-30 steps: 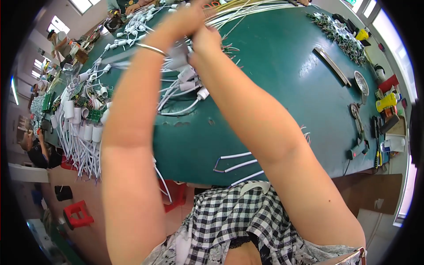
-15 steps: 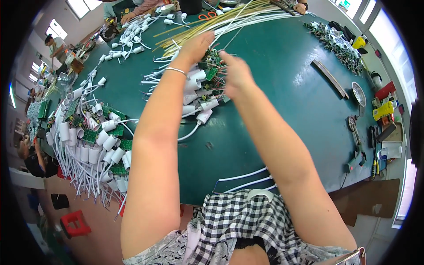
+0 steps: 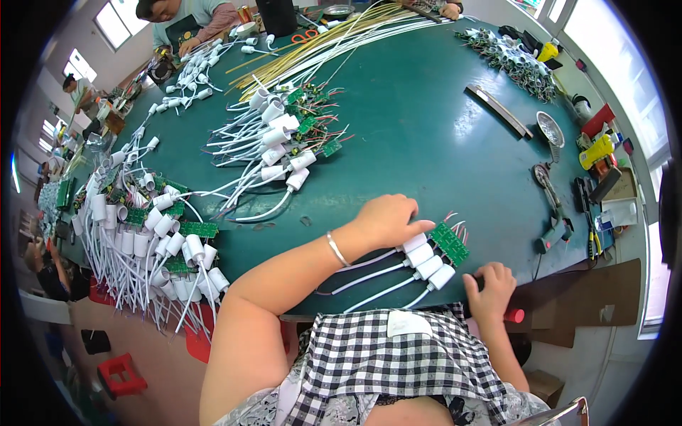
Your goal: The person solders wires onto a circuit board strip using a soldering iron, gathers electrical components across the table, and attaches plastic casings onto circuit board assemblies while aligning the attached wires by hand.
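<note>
In the lower right-middle of the frame, a short row of white cylindrical housings lies on the green table, near its front edge. White cables run from them to the left, and a green circuit board with thin wire ends adjoins their upper right side. The left hand is at the upper end of this row, palm down, its thumb reaching toward the board; whether it grips the nearest housing or only rests against it, I cannot tell. The hand partly covers that housing. The right hand is just below and right of the board, at the table edge, fingers loosely curled, thumb apart, released.

The left forearm crosses the lower middle, between the row and a large heap of similar housings at the left. Farther up, left of centre, lies a second cluster of housings with boards and wires. Beyond it, long thin rods spread across the top, close to orange-handled scissors. A co-worker sits at upper left beside more white pieces. Along the right side are a metal bar, a metal dish, a yellow bottle and a green-handled tool; at upper right, a wired heap.
</note>
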Demonstrator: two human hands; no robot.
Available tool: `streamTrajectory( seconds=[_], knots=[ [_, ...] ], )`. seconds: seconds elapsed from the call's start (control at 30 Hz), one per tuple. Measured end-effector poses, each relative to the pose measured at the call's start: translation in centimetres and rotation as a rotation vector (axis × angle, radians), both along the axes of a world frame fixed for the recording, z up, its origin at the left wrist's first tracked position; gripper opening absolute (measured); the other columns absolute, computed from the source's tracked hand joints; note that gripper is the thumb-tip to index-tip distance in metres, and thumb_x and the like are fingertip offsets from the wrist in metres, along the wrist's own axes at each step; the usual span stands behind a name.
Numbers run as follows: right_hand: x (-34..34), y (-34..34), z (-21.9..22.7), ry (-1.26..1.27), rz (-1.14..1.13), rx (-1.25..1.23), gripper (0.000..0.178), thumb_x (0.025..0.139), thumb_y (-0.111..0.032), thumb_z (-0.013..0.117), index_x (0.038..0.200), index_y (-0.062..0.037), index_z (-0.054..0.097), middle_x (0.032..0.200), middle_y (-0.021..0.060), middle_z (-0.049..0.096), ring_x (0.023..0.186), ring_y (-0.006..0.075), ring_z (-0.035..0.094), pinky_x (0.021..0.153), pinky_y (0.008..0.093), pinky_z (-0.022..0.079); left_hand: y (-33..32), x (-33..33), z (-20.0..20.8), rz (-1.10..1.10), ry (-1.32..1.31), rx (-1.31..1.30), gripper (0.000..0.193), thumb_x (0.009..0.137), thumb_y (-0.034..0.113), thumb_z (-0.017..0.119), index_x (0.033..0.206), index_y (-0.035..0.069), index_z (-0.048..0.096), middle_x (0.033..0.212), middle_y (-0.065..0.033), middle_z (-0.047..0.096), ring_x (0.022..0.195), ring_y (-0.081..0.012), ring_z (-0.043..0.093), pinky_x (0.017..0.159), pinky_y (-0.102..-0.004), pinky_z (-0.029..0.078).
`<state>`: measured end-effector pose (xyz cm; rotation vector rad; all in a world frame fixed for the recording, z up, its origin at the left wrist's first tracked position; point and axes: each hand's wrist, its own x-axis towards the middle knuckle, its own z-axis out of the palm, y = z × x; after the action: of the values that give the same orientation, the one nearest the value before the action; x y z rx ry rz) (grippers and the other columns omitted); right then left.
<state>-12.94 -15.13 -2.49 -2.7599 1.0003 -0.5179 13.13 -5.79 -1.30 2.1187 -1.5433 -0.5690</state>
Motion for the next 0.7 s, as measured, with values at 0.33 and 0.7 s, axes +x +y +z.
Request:
streamTrajectory(
  seconds=[0.33, 0.7],
  knots=[
    [5.0, 1.3, -1.1, -0.237, 0.099, 0.150, 0.020, 0.076, -0.019, 0.065, 0.090, -0.0066, 0.060, 0.096, 0.0070, 0.057, 0.097, 0.0257, 0.050, 0.086, 0.0379, 0.034, 0.3, -2.1, -1.9, 0.171, 0.450, -0.254, 0.022, 0.076, 0.017, 0.069, 0.082, 0.007, 0.050, 0.079, -0.0051, 0.055, 0.074, -0.0184, 0.055, 0.062, -0.0313, 0.044],
    [12.7, 0.8, 5.6, -0.333, 0.536, 1.607, 0.031, 0.092, -0.016, 0.050, 0.117, 0.0025, 0.044, 0.099, 0.0107, 0.061, 0.086, 0.0150, 0.059, 0.079, 0.0288, 0.045, 6.3, -0.2, 3.7, 0.259, 0.848, -0.516, 0.041, 0.086, 0.007, 0.058, 0.124, 0.000, 0.044, 0.100, -0.0057, 0.058, 0.088, -0.0125, 0.057, 0.081, -0.0278, 0.047]
  ],
)
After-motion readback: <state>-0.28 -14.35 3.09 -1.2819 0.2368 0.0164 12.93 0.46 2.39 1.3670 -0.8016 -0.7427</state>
